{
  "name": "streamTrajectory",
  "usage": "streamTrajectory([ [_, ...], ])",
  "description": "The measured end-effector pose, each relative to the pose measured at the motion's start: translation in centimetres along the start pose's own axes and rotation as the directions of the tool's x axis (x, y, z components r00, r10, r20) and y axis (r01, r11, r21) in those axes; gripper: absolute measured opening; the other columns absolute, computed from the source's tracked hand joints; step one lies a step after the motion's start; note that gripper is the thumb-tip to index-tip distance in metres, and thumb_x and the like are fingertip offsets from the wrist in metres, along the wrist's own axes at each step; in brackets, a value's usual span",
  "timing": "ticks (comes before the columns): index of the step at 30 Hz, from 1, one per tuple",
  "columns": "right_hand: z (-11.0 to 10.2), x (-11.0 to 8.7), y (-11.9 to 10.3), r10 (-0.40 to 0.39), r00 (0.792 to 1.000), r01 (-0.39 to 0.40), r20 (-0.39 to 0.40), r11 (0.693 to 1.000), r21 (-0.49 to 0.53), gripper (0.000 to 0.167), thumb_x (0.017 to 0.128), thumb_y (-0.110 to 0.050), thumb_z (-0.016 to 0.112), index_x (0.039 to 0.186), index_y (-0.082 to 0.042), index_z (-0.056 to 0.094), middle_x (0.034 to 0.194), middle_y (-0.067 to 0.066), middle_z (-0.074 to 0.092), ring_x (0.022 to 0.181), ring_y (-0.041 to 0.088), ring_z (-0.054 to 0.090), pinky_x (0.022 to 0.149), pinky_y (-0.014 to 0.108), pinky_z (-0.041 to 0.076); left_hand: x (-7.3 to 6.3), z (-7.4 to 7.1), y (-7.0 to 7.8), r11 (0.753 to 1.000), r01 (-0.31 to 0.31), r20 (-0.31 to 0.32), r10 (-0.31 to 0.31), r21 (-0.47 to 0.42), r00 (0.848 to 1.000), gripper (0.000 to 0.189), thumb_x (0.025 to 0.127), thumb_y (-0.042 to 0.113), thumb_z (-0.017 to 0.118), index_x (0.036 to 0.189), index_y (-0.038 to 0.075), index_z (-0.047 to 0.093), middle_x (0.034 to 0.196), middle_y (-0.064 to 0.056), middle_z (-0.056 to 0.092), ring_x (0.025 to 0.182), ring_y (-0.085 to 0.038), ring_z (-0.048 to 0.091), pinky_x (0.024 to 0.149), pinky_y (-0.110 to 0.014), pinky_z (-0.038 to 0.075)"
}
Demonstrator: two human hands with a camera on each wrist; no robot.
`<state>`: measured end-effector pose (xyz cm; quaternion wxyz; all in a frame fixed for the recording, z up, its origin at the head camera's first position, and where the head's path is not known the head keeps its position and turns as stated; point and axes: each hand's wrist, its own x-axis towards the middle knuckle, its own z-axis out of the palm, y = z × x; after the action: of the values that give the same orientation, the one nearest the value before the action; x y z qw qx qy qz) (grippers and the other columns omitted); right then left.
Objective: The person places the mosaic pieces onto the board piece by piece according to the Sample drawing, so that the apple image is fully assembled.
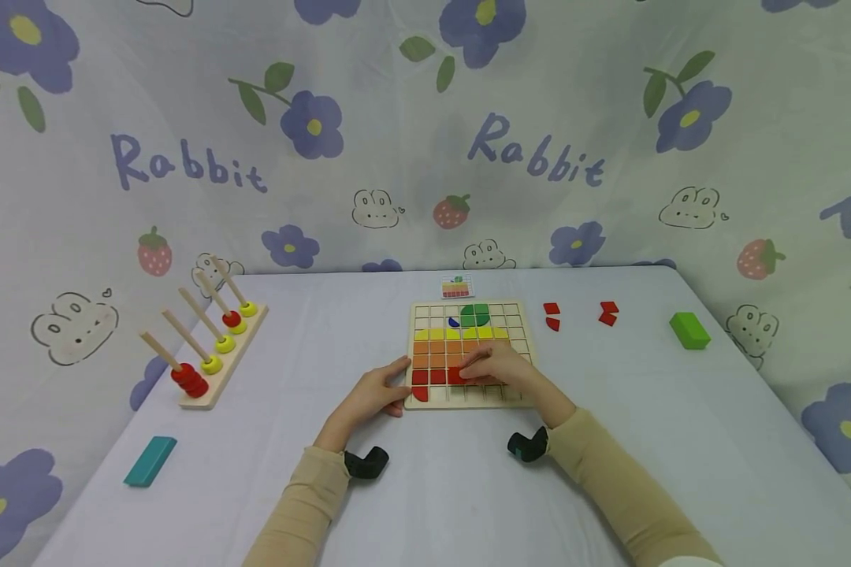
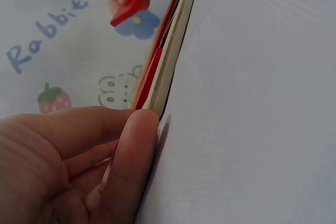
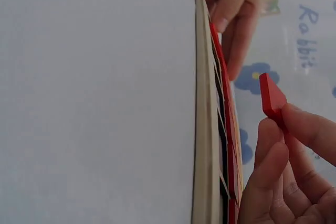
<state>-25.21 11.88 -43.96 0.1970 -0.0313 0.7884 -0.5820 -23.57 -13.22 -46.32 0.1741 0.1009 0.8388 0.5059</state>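
A wooden grid board [image 1: 468, 406] lies on the table, with red, orange, yellow, green and blue pieces set in its cells. My left hand [image 1: 374, 391] grips the board's near left corner between thumb and fingers, as the left wrist view [image 2: 79, 156] shows. A red quarter-round piece [image 1: 420, 394] sits in the cell at that corner. Over the lower red row, my right hand [image 1: 499, 367] pinches a red square tile [image 3: 272, 95] between thumb and fingertips. In both wrist views that tile is tilted and held off the board.
A small pattern card [image 1: 457, 287] lies behind the board. Loose red pieces [image 1: 551, 309] and more red pieces [image 1: 608, 313] lie to the right, then a green block [image 1: 689, 331]. On the left stand a peg counter with rings [image 1: 234, 354] and a teal block [image 1: 150, 461].
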Motion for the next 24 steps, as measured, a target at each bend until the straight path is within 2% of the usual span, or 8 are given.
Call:
streamTrajectory([
  [4,1.7,0.4,-0.1,-0.039,0.999,0.037,-0.012,0.989,-0.14,0.011,0.077,-0.011,0.074,0.086,-0.004,0.071,0.083,0.004,0.066,0.076,0.016,0.06,0.066,0.024,0.051,0.0,0.0,0.0,1.0,0.003,-0.003,-0.003,0.005,1.0,0.06,0.087,0.008,0.061,0.142,0.007,0.036,0.073,-0.007,0.062,0.048,-0.01,0.056,0.052,-0.027,0.052],
  [10,3.3,0.5,-0.4,-0.132,0.991,0.121,-0.01,0.93,-0.348,0.007,0.076,-0.014,0.075,0.075,-0.01,0.07,0.072,-0.001,0.063,0.069,0.015,0.053,0.058,0.023,0.045,-0.1,0.0,0.1,1.0,0.004,0.003,-0.004,0.013,1.0,0.06,0.087,0.008,0.061,0.142,0.007,0.036,0.067,-0.006,0.059,0.048,-0.01,0.056,0.052,-0.026,0.051],
  [17,4.1,0.1,-0.5,-0.175,0.985,0.162,0.009,0.895,-0.414,0.01,0.078,-0.016,0.074,0.072,-0.01,0.069,0.064,-0.001,0.058,0.053,0.012,0.047,0.048,0.022,0.037,-0.2,0.0,0.1,1.0,0.004,0.002,-0.004,0.02,1.0,0.06,0.087,0.009,0.061,0.142,0.008,0.036,0.064,-0.006,0.058,0.048,-0.01,0.056,0.052,-0.026,0.051],
  [24,4.3,0.3,-0.4,-0.178,0.984,0.156,-0.002,0.868,-0.471,0.011,0.077,-0.017,0.075,0.07,-0.013,0.067,0.066,-0.002,0.058,0.058,0.013,0.048,0.049,0.023,0.037,-0.1,0.0,0.1,1.0,0.002,0.003,-0.002,0.005,1.0,0.06,0.087,0.009,0.061,0.142,0.007,0.036,0.075,-0.008,0.061,0.048,-0.01,0.057,0.053,-0.027,0.052],
])
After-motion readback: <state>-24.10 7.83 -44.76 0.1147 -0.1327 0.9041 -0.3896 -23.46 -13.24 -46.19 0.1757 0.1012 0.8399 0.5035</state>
